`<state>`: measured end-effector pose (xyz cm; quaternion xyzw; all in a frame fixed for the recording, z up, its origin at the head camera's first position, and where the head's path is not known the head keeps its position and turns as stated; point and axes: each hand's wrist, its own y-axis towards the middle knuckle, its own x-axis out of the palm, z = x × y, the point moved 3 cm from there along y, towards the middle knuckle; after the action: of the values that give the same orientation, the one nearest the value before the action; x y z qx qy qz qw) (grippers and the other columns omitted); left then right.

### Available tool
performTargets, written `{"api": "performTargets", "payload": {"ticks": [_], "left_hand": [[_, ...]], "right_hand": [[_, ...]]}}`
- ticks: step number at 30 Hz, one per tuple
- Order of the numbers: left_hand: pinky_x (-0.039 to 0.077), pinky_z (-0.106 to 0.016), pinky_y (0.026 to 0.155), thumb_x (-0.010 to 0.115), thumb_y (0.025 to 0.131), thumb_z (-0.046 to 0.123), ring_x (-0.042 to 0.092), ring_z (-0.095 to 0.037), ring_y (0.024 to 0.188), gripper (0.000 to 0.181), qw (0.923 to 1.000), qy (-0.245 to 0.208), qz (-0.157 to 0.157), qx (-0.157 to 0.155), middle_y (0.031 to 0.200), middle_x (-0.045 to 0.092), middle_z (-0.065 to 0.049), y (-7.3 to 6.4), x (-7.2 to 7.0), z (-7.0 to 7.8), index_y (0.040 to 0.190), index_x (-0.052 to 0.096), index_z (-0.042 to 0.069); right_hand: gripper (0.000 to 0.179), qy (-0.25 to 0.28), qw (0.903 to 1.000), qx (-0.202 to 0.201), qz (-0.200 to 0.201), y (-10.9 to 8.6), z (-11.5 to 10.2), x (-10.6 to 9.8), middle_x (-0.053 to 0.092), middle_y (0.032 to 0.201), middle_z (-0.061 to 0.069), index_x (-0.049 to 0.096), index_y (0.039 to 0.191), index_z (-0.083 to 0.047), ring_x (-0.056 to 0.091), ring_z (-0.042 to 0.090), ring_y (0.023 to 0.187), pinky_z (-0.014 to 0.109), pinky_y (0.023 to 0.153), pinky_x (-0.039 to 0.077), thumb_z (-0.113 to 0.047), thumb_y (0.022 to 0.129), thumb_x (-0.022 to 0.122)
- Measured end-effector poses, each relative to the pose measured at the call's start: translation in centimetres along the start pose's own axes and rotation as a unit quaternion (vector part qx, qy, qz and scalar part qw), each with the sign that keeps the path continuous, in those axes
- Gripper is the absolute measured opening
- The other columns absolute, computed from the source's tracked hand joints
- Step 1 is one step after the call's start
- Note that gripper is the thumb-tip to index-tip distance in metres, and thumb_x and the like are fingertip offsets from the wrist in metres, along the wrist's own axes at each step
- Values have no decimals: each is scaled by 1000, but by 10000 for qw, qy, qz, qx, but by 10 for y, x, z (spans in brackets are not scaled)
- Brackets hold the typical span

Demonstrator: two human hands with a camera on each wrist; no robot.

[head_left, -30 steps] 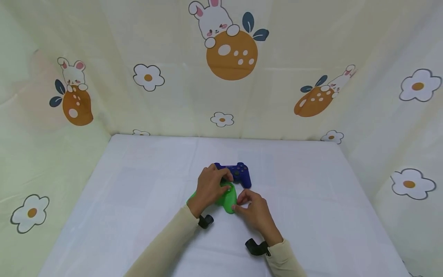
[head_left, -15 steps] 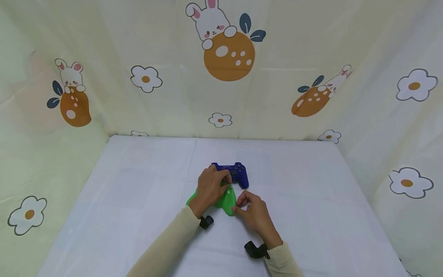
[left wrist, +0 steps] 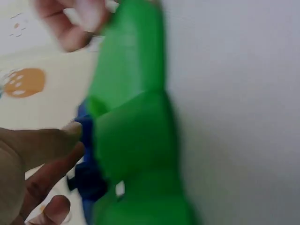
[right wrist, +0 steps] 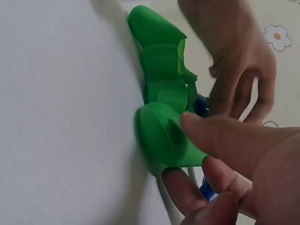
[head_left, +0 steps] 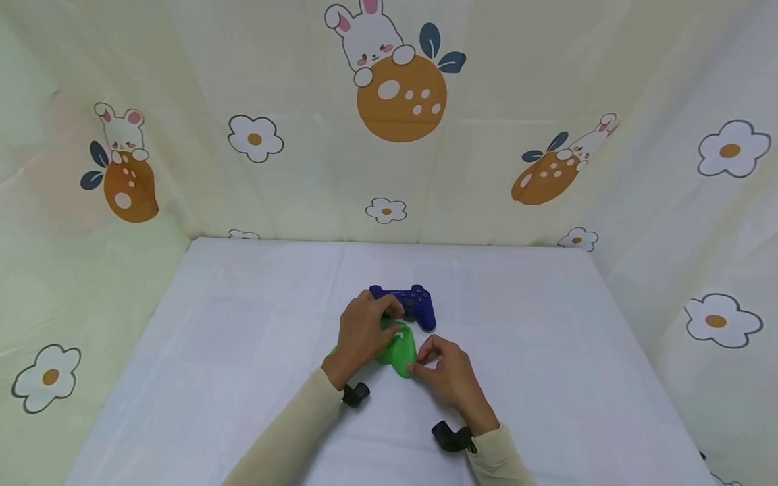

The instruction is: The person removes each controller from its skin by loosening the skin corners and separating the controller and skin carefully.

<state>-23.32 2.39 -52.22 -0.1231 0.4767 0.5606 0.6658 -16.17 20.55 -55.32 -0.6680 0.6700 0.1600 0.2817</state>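
A green, soft-looking game controller cover (head_left: 402,352) rests on the white table; its hollow, flexible shell shows in the right wrist view. My right hand (head_left: 448,374) pinches the cover's right grip end between thumb and fingers. Over the cover's left part is my left hand (head_left: 360,331), thumb and fingers apart and loosely bent near its far edge. In the left wrist view a gap shows between that hand's thumb (left wrist: 61,138) and the green cover. Just behind lies a blue game controller (head_left: 423,310), its left side partly hidden by my left hand.
The white-clothed table (head_left: 535,324) reaches back to a cream curtain (head_left: 292,196) printed with rabbits and flowers. Black wrist mounts sit on my left wrist (head_left: 356,394) and right wrist (head_left: 451,437).
My left hand has shifted slightly left, its thumb drawing off the green cover's upper edge. My right hand keeps its pinch at the grip end. The blue controller stays put on the table.
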Motion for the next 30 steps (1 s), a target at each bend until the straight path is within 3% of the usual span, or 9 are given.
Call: {"api": "performTargets", "payload": {"ticks": [4,7,11,20,25,30], "left_hand": [[49,-34,78,91,86,22,60,-21,92,28,9987,-471,167,-105,105,79,4,-9,-24,-10,109,76,17],[53,-38,83,90,87,22,63,-27,98,30,9971,-626,260,-358,107,77,-1,-17,-42,-22,112,74,16],[53,-39,84,89,88,25,64,-27,98,32,9932,-888,65,-748,105,76,-3,-28,-56,-44,115,73,16],[51,-31,75,80,97,29,63,-14,83,30,9724,-1383,-1138,-1494,98,75,-2,-49,-54,-84,120,69,13],[48,-27,71,74,102,27,59,-13,77,29,9622,-1598,-1611,-1508,92,72,-2,-52,-46,-89,125,65,12],[47,-28,72,71,104,25,59,-13,76,30,9570,-1798,-1823,-1366,90,71,-2,-50,-43,-83,128,61,9]], "right_hand": [[29,19,9999,27,103,3,-2,-1,75,92,-1,65,102,-16,51,15,65,28,60,38,-24,86,88],[34,51,9998,18,192,5,-4,-2,76,96,1,64,113,-17,53,15,66,30,64,41,-25,89,86],[37,159,9997,8,157,7,-6,-3,76,103,2,63,120,-19,57,15,71,31,68,44,-25,90,85],[31,546,9975,-311,-322,10,-8,-4,75,113,8,67,123,-19,66,17,89,34,80,51,-15,94,79],[27,605,9955,-338,-639,13,-9,-3,75,117,8,67,124,-20,67,16,90,33,81,51,-12,99,74],[23,603,9938,-454,-816,16,-10,-4,75,117,7,69,123,-19,65,16,89,33,82,50,-10,102,69]]}}
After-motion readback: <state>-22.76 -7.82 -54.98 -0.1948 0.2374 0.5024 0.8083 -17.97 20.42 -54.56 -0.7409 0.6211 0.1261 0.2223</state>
